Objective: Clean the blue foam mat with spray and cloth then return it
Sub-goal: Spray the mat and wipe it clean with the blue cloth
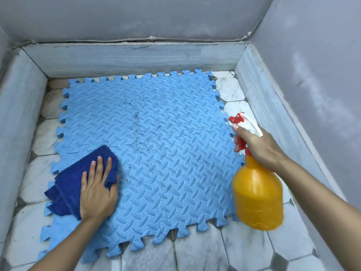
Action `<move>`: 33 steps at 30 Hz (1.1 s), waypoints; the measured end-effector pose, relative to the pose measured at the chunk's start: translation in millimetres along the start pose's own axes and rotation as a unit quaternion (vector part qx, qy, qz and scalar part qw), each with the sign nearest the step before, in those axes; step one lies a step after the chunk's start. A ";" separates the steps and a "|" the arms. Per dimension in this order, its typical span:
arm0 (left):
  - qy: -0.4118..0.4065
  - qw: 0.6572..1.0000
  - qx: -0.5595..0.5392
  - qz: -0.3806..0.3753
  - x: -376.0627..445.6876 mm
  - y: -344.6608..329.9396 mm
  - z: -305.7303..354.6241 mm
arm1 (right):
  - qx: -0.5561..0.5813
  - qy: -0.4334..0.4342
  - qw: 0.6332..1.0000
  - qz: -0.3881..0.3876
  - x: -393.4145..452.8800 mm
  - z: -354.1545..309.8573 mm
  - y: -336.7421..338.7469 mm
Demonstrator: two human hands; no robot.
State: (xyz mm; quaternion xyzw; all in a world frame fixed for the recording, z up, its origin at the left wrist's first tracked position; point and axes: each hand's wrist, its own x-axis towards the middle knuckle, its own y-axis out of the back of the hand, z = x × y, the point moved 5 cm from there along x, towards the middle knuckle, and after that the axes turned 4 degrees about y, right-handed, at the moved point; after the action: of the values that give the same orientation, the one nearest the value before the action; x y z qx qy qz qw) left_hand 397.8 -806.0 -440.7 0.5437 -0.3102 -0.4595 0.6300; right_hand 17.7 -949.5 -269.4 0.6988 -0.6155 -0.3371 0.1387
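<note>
Left hand (96,189) lies flat, fingers straight, on the dark blue cloth (78,182); right hand (257,147) grips the orange spray bottle (257,196) over the dirty blue foam mat (166,173).

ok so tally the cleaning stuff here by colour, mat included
Light blue: 1, the foam mat
Dark blue: 1, the cloth under the left hand
Orange: 1, the spray bottle, red trigger, held by the right hand
Total: 3
</note>
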 end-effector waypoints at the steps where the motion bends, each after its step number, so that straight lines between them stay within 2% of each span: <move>1: 0.004 1.000 0.003 -0.003 -0.9 0.2 1.3 | -0.020 -0.013 1.000 -0.012 -7.7 5.7 5.2; 7: 0.012 1.000 0.009 0.002 -3.1 4.6 3.3 | -0.006 -0.045 0.999 -0.017 -54.8 50.2 11.2; 11: 0.007 0.999 0.015 0.031 2.0 -3.1 6.6 | -0.020 -0.058 0.996 -0.063 -78.3 83.1 -14.3; 14: 0.002 1.000 0.016 0.021 2.2 -1.5 4.1 | -0.018 -0.073 0.994 -0.079 -99.7 94.2 -29.4; 17: 0.010 1.000 0.013 0.006 1.6 -0.3 3.0 | -0.046 -0.081 0.985 -0.146 -120.0 99.1 -49.9; 19: 0.021 1.000 0.011 0.004 2.1 -0.3 2.6 | -0.061 -0.074 0.983 -0.157 -129.6 100.5 -56.0; 24: 0.040 0.999 -0.024 -0.009 1.2 7.2 9.0 | -0.049 -0.081 0.991 -0.097 -138.3 97.8 -34.2; 28: 0.043 0.987 -0.157 -0.004 -7.3 15.4 35.9 | -0.057 -0.021 0.998 -0.022 -127.3 72.6 -9.5; 33: 0.022 0.978 -0.209 -0.020 -19.8 9.9 81.4 | -0.046 0.023 0.998 0.035 -114.9 57.6 2.9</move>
State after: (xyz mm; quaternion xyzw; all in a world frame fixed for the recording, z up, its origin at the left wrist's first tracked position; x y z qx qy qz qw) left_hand 320.1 -820.5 -411.3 0.4163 -0.1828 -0.5146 0.7269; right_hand -23.2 -827.8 -275.5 0.6775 -0.6200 -0.3437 0.1963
